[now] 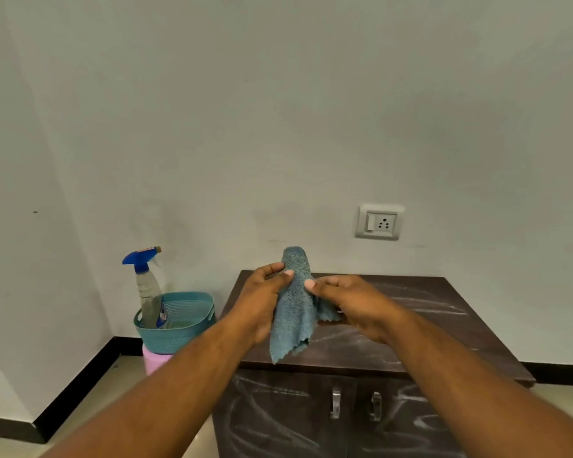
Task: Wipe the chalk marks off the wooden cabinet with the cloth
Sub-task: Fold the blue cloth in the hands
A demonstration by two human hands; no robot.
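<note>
Both the left hand (262,302) and right hand (351,302) pinch the cloth (295,305) above the cabinet (411,325); fold it into a flat pad before wiping the chalk marks (424,304).

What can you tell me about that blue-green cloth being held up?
The cloth is a teal, nubby, towel-like rag with zigzag-cut edges. It is bunched and held upright over the dark wooden cabinet, its top folded into a rounded hump, its loose corners hanging down. The left hand grips one side; the right hand pinches the other. Whether its lowest corner touches the chalk-streaked top cannot be told.
</note>
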